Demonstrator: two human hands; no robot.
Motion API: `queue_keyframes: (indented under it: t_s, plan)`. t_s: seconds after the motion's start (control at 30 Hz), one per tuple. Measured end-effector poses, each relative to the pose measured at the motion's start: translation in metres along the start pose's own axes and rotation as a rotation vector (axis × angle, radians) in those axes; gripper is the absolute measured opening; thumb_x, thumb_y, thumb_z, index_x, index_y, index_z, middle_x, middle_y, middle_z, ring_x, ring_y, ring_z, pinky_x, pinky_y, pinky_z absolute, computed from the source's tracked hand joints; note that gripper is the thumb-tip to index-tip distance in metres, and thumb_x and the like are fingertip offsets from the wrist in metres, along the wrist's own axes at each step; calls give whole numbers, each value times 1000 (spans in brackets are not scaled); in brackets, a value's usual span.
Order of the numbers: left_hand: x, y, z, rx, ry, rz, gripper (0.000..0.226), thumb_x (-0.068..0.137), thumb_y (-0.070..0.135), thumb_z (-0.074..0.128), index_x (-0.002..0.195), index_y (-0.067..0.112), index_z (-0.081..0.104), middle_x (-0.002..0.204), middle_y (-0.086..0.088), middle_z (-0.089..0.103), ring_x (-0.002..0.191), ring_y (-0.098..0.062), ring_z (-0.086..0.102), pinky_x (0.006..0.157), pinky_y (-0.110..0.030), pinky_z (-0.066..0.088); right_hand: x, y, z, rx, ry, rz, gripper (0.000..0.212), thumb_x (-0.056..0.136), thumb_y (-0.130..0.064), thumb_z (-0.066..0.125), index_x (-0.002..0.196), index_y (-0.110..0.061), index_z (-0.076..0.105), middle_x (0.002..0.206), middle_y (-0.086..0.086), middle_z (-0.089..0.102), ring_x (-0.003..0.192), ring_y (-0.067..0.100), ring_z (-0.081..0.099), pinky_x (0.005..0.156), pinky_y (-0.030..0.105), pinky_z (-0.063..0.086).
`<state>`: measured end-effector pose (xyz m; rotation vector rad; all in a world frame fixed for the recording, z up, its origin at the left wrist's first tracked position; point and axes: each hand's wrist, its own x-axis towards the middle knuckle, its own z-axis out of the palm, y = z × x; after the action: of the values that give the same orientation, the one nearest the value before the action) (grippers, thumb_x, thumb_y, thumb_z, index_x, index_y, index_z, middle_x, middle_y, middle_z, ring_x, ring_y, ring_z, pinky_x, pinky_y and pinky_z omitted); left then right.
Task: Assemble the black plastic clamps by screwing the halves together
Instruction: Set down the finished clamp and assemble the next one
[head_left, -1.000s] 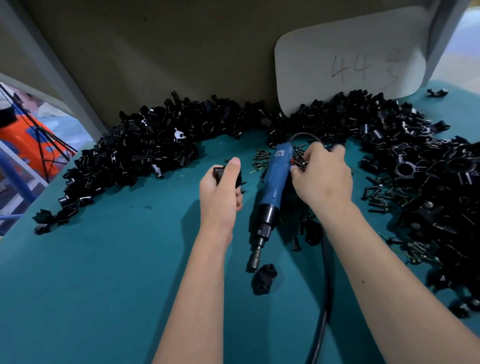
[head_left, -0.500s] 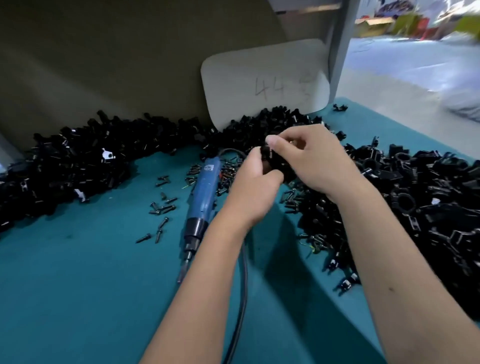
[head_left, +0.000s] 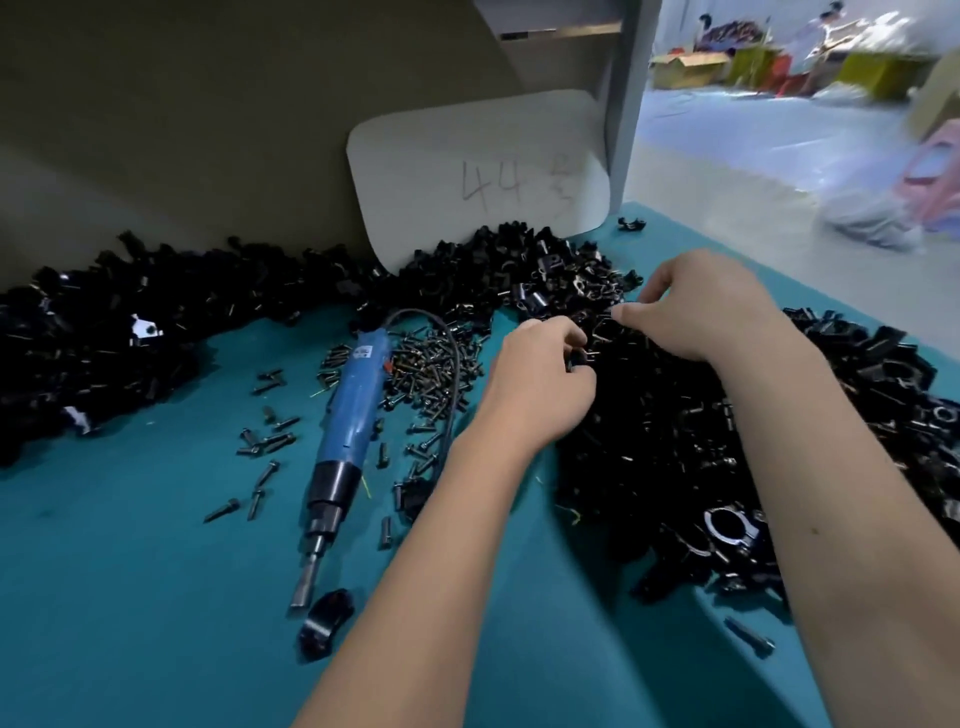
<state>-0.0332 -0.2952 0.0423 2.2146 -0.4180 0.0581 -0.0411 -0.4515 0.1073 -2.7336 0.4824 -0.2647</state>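
Two hands work at frame centre, both over the right-hand heap of clamp halves (head_left: 675, 441). Left hand (head_left: 540, 384): fingers curled, pinching a small black piece (head_left: 577, 358), apparently a clamp half with a screw end showing; blur prevents certainty. Right hand (head_left: 711, 306): fingers bent down into the heap, thumb extended toward the left hand; whether it grips a part cannot be told.

Step in hand, judged: picking and mating parts, before driving. The fastening has not begun, since the driver lies untouched.

Next move calls for: seating the second half against the held one with holes aligned, a screw in place, then the right hand freeing itself to reach across to the driver at centre left.

Counts:
- Electric screwdriver (head_left: 348, 421), blue body: one, lying on the teal table (head_left: 130, 597), bit toward the lower frame, cable (head_left: 452, 374) looping off its top end.
- Heaps of black parts: two, the second heap (head_left: 104, 338) along the upper left; pieces too many to count.
- Loose screws (head_left: 431, 364): one dense pile just right of the driver, plus scattered strays to its left; uncounted.
- Single clamp piece (head_left: 327, 621) lying just below the bit: one.
- White card (head_left: 478, 176) marked "44", upper centre: one.
- Ring-shaped assembled clamp (head_left: 727, 525), lower right: one plainly seen.
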Motion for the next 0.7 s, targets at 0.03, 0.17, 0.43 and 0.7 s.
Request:
queue_keyframes:
  t_s: [0.03, 0.17, 0.43, 0.7]
  plan:
    - [1, -7, -8, -11, 53, -11, 30, 83, 11, 61, 109, 21, 71, 107, 1, 68, 97, -17, 64, 93, -37, 54, 0, -6, 2, -15, 43, 15, 29, 85, -52, 76, 85, -25, 69, 102, 11, 67, 112, 38, 61, 99, 48, 49]
    - [-6, -38, -57, -44, 304, -68, 24, 82, 6, 59, 91, 24, 73, 91, 11, 71, 85, -6, 65, 80, -28, 55, -7, -66, 22, 176, 203, -149, 18, 86, -39, 75, 80, -23, 71, 88, 5, 69, 101, 36, 65, 91, 44, 54]
    - [-53, -138, -168, 356, 732, -425, 25, 83, 9, 61, 102, 14, 76, 112, -14, 67, 109, -36, 54, 100, -43, 42, -49, -244, 135, 292, -180, -739, 12, 91, -18, 66, 98, -18, 75, 102, 7, 74, 101, 28, 68, 89, 37, 55]
    - [-94, -212, -232, 332, 753, -747, 50, 83, 3, 62, 131, -2, 51, 140, -26, 44, 126, -46, 43, 113, -46, 32, -75, -346, 220, -166, -396, -1027, 95, 87, 3, 66, 161, -35, 21, 171, 5, 3, 155, 36, 5, 119, 61, 26]
